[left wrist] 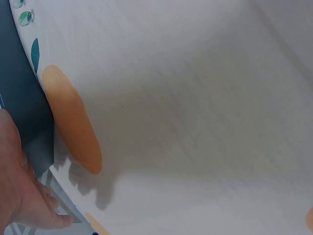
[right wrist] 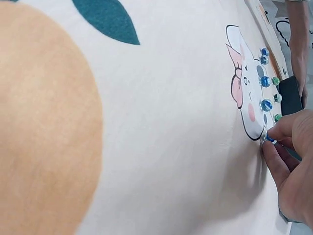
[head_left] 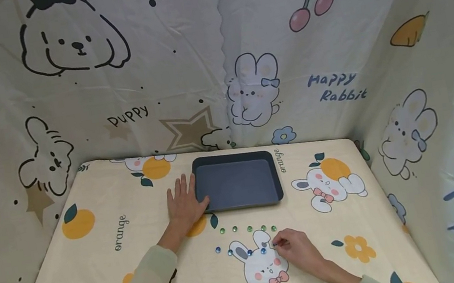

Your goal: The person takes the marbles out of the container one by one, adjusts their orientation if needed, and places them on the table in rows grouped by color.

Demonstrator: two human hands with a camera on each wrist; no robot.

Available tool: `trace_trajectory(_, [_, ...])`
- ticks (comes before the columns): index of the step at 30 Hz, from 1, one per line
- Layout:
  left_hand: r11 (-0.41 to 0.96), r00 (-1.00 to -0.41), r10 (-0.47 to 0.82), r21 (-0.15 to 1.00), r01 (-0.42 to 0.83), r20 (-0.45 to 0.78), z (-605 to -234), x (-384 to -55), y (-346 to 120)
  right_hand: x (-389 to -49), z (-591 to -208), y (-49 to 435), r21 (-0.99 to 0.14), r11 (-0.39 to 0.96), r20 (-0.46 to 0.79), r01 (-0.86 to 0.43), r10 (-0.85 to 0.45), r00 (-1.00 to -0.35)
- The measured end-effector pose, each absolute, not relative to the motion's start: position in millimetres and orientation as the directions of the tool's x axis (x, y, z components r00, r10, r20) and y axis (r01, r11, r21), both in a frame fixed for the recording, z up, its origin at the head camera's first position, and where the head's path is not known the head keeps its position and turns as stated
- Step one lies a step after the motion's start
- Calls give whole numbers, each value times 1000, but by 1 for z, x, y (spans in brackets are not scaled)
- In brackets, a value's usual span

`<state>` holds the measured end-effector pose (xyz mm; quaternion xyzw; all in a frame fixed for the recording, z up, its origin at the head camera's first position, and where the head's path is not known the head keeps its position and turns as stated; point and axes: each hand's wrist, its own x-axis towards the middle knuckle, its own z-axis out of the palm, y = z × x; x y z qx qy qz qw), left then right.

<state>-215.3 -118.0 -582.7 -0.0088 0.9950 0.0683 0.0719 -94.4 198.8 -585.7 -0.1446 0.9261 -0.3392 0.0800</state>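
A dark blue-grey rectangular tray (head_left: 238,184) lies at the back of the table. My left hand (head_left: 184,205) rests flat at the tray's left side, fingers spread and thumb over the near left corner. In front of the tray runs a row of several green glass marbles (head_left: 250,229). Nearer to me is a row of several blue marbles (head_left: 250,252). At the right end of that blue row, my right hand (head_left: 299,249) pinches a blue marble (right wrist: 270,139) between thumb and fingertips, low over the cloth; the right wrist view shows it partly covered by the fingers.
A cream tablecloth (head_left: 149,267) printed with oranges, rabbits and flowers covers the table. Printed curtains (head_left: 178,60) hang close behind it and along both sides. The tray's far edge lies near the back edge of the table.
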Motion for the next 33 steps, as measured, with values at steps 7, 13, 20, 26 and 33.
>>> trace_trajectory(7, [991, -990, -3, 131, -21, -140, -584, -216, -118, -95, -591, 201, -652, 730, -63, -203, -319, -946])
trace_trajectory(13, [991, -991, -6, 131, -23, -133, -586, -216, -118, -95, -594, 201, -642, 740, -62, -200, -311, -948])
trace_trajectory(20, [993, -991, -11, 118, -27, -134, -586, -217, -117, -95, -594, 200, -637, 742, -57, -208, -314, -948])
trace_trajectory(26, [993, -992, -2, 116, -17, -127, -584, -217, -118, -95, -594, 199, -627, 750, -44, -212, -306, -951])
trace_trajectory(33, [993, -991, 3, 114, -13, -135, -583, -216, -118, -94, -594, 198, -627, 749, -45, -215, -311, -950])
